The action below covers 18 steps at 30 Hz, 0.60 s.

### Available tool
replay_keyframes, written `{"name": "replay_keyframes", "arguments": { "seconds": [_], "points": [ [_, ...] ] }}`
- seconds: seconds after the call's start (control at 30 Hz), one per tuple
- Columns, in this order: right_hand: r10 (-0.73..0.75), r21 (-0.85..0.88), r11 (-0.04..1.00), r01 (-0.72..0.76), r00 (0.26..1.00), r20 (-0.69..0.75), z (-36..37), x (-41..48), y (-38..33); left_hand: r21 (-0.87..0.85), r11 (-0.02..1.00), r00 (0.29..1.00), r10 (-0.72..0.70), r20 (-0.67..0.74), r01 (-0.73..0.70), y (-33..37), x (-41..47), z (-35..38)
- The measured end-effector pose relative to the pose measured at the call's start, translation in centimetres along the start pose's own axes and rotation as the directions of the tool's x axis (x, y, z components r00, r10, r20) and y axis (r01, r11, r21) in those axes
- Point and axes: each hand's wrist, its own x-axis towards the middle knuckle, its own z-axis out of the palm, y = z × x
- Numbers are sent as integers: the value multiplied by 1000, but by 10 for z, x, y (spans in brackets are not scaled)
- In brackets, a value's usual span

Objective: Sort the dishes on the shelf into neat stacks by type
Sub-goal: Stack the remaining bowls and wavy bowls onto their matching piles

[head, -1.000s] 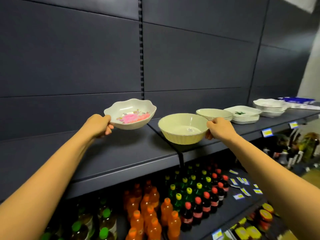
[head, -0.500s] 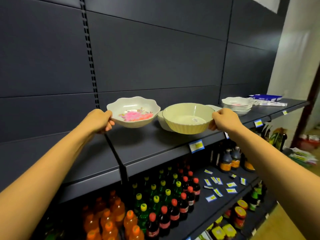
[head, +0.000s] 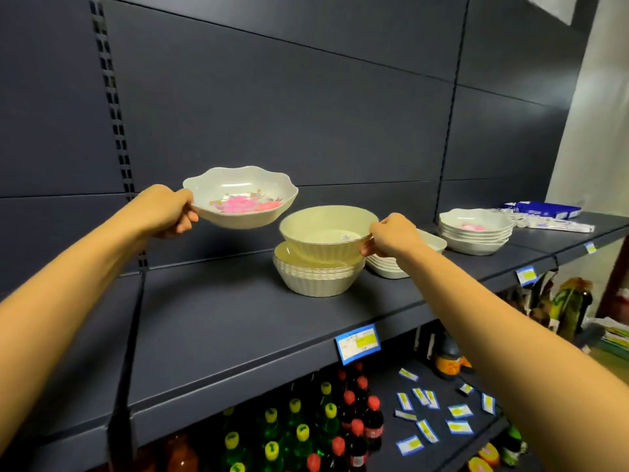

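Here both hands grip upright bowls: floral bowl (head: 240, 199) left, ribbed bowl (head: 326, 233) right.

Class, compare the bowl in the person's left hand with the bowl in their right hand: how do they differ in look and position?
The left-hand bowl has a wavy rim; the right-hand bowl has a smooth round rim and ribbed sides. The left-hand bowl carries a pink flower print inside; the right-hand bowl is plain cream with a small sticker. The left-hand bowl hangs over bare shelf; the right-hand bowl sits just over a stack of matching ribbed bowls. Each is gripped at its rim.
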Motion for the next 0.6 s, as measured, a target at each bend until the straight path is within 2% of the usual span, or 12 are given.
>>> {"name": "replay_keyframes", "arguments": {
  "seconds": [0.13, 0.27, 0.47, 0.6],
  "points": [
    [-33, -50, 998, 37, 997, 71, 13, 19, 11, 56, 998, 1000, -15, -2, 15, 12, 10, 15],
    [-129, -216, 965, 151, 985, 112, 11, 32, 22, 58, 998, 1000, -6, -7, 6, 30, 17, 39],
    [-252, -487, 803, 345, 935, 249, -40, 53, 55, 22, 1000, 1000, 1, 7, -1, 66, 18, 101],
    [-228, -585, 717, 380, 920, 319, -97, 69, 92, 19, 1000, 1000, 8, 25, -8, 98, 12, 157]
  ]
}}
